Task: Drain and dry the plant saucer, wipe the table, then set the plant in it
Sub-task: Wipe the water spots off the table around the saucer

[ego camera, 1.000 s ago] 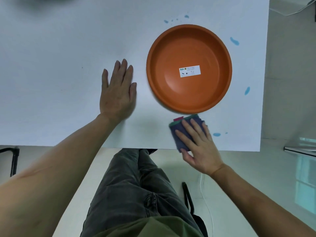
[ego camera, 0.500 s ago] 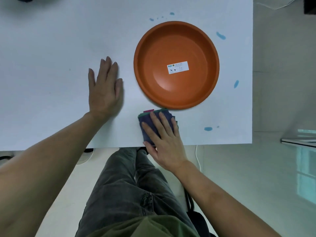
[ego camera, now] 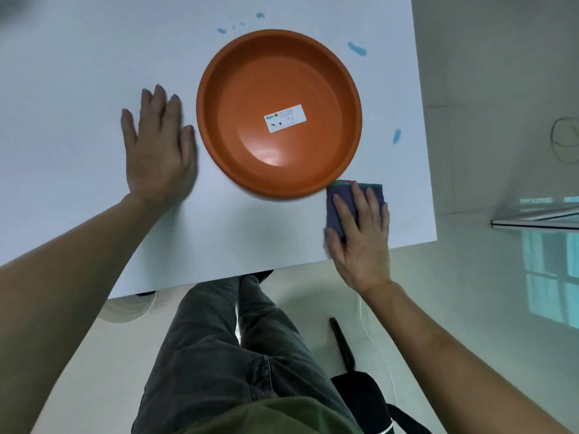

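Looking straight down from a head-worn camera, the view takes in a white rectangular desk [ego camera: 78,73] with a round, shallow orange plastic plant saucer [ego camera: 329,89] sitting upright on it, towards the right half. A small white rectangular label [ego camera: 284,118] is stuck flat in the middle of the saucer's floor, and a spot of glare shows on the floor nearer the person. No plant can be seen

The left hand [ego camera: 156,148] lies flat on the desk with palm down and fingers spread, just beside the saucer's left rim, gripping nothing. The right hand [ego camera: 360,233] is also flat with fingers extended, pressing a folded dark blue-purple cloth with a pink and green edge [ego camera: 336,195] onto the desk at the near right corner. The cloth's far edge sits right against the saucer's near right rim; whether it actually touches is unclear

Small blue droplets mark the desk around the saucer: a few beyond its far rim [ego camera: 221,30], one longer smear [ego camera: 357,49] to the far right, and one streak [ego camera: 396,136] to the right near the desk edge

Below the desk edge, the person's legs in dark grey trousers [ego camera: 219,355] stand on a pale floor [ego camera: 470,308]
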